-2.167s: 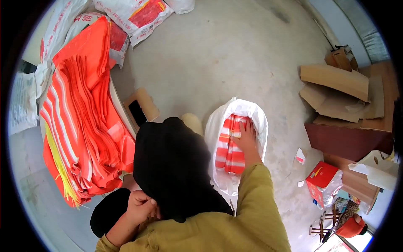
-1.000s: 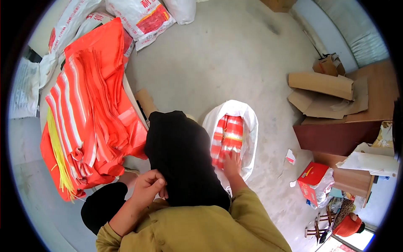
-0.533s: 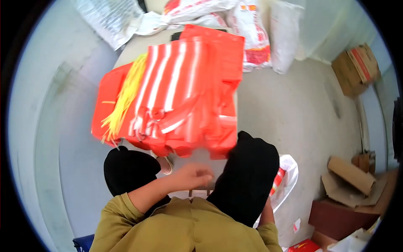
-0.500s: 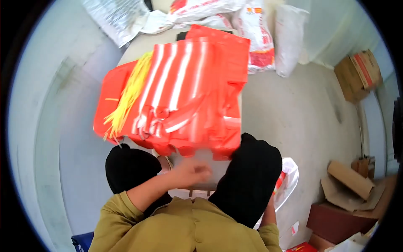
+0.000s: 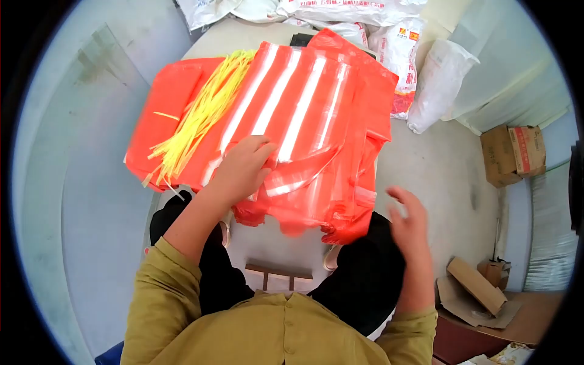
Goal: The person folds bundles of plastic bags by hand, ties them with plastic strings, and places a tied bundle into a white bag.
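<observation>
A stack of red plastic bags with white stripes lies on a beige surface in front of me. My left hand rests over the lower part of the striped bags, its thumb and forefinger apart. A bundle of thin yellow ties lies across the bags, left of that hand. My right hand is in the air just right of the stack's lower corner, fingers apart and holding nothing. The bags' near edge, with uneven cut ends, hangs over between my knees.
White printed sacks lean behind the surface, and a stuffed white bag stands beside them. A cardboard box is by the right wall. Opened cardboard lies at the lower right. A brown wooden bar is below my knees.
My left hand has moved from my lap up onto the striped bags. My right hand has risen from beside my right thigh, near a white bag, to the stack's right side. The view has shifted.
</observation>
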The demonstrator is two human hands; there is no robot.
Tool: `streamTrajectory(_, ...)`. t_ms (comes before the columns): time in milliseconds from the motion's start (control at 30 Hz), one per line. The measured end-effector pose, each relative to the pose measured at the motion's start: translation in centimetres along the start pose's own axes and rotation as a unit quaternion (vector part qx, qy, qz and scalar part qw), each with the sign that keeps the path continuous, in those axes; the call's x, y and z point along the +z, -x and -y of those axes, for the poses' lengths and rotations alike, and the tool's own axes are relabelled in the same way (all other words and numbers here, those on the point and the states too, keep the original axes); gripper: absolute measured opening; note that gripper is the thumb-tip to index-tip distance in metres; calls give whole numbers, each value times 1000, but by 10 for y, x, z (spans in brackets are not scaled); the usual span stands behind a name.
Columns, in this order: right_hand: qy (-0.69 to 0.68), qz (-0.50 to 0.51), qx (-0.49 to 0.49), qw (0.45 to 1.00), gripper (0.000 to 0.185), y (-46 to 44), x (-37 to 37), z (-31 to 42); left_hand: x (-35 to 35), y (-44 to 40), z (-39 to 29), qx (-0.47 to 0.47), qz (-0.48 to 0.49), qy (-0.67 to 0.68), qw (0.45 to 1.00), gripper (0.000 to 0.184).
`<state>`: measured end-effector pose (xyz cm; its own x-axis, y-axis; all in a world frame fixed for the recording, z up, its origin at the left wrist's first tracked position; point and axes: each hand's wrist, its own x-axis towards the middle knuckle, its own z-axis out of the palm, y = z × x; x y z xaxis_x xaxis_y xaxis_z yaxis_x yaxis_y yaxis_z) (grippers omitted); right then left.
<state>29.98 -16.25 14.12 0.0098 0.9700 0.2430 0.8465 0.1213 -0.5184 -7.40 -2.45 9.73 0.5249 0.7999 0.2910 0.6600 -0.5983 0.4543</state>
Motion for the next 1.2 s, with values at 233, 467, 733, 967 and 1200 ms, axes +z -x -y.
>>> streamTrajectory(233, 87, 91, -260, 957, 57, -101, 126, 74, 12, -13, 27, 44, 32, 37, 998, 49)
streamTrajectory(467, 96, 209, -157, 960, 61, -108, 120, 73, 17, -18, 42, 58, 44, 37, 997, 37)
streamTrajectory(733, 96, 212, -197, 952, 24, -55, 88, 46, 17, -13, 37, 45, 55, 0, 997, 31)
streamTrajectory(967, -6, 234, -126, 964, 19, -27, 60, 68, 6, 2, 32, 19, 56, -17, 998, 33)
streamTrajectory(1200, -47, 105, -81, 990, 34, -57, 118, 107, -3, 16, 43, -1, 42, -21, 999, 33)
